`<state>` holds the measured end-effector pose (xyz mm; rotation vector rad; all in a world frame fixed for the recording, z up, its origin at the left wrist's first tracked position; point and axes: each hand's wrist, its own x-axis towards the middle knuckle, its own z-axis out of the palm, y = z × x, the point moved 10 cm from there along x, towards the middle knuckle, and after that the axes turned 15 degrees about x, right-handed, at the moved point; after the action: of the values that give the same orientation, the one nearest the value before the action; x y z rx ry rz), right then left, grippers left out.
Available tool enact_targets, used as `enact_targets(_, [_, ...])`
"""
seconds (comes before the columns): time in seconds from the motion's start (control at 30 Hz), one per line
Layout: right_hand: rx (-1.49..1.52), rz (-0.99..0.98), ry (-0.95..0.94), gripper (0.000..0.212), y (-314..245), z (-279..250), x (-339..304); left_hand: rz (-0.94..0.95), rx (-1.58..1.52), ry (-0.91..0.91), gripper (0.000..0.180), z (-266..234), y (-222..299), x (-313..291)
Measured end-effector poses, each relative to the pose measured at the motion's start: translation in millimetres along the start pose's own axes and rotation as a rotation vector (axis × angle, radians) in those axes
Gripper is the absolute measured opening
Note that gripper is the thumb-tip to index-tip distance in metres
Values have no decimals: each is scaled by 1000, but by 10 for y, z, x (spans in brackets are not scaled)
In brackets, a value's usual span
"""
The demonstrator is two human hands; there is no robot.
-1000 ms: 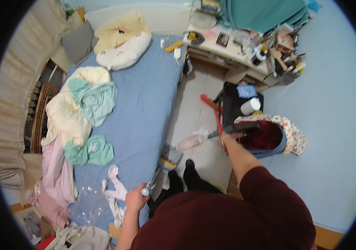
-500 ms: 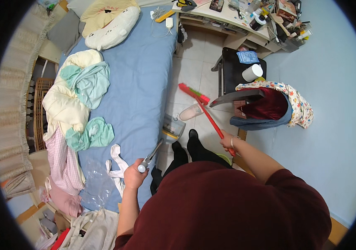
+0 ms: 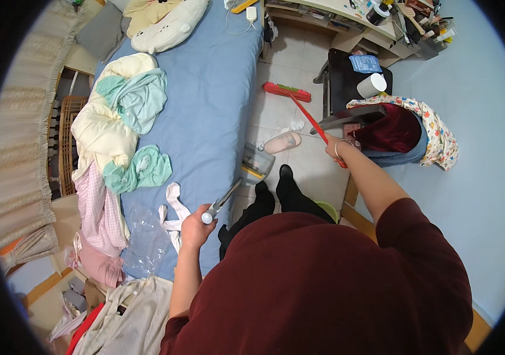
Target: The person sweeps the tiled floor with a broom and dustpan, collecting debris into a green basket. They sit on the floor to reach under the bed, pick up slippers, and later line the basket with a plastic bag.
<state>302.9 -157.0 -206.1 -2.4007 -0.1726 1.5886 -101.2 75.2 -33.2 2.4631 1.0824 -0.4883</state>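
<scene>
My right hand (image 3: pixel 336 148) is wrapped round the red handle of a broom (image 3: pixel 308 111). The broom's red head (image 3: pixel 288 91), with some green bristles showing, lies on the tiles between the bed and the black chair. In my left hand (image 3: pixel 195 228) is the grey handle of a dustpan (image 3: pixel 257 163). Its clear grey pan with a yellow strip rests on the floor beside the bed, near my feet. A pale pink slipper (image 3: pixel 282 142) lies between the pan and the broom, with a whitish scrap (image 3: pixel 294 126) just beyond it.
A bed with a blue sheet (image 3: pixel 205 100) runs along the left, bearing a cream quilt (image 3: pixel 105 139), mint-green clothes (image 3: pixel 140 170) and a white plush toy (image 3: pixel 172 29). On the right stands a black chair (image 3: pixel 341 86) draped with clothes. A cluttered desk (image 3: pixel 323 7) is at the far end.
My right hand has moved the broom forward, away from my feet, and its head now lies past the slipper. The whitish scrap has come into sight. The view has shifted slightly.
</scene>
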Motion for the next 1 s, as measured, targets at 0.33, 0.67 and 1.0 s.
enact_targets(0.33, [-215, 381, -121, 67, 1118, 1171, -562, 129, 74, -25, 39, 24, -44, 38])
enact_targets(0.67, [-558, 176, -154, 76, 1550, 1280, -1716, 406, 193, -48, 39, -4, 167, 162])
enact_targets(1.0, [-171, 345, -40, 63, 2091, 870, -2756, 532, 383, -78, 37, -205, 494, 321])
